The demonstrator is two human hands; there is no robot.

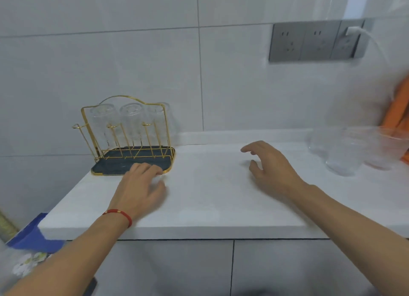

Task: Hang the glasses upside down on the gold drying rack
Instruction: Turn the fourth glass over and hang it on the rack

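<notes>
Rack [124, 136] at bench [199, 207] back-left corner, three glasses [130, 121] hung upside down on it. My left hand [139, 185] rests by its tray, holding nothing; right hand [269, 165] spread, empty. Loose glasses [340, 158] wait at right edge; next: reach there.

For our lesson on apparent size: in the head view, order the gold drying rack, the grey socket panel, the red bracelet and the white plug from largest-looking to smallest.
1. gold drying rack
2. grey socket panel
3. red bracelet
4. white plug
The bracelet lies nearer the camera, so its lead over the plug is unsure.
</notes>
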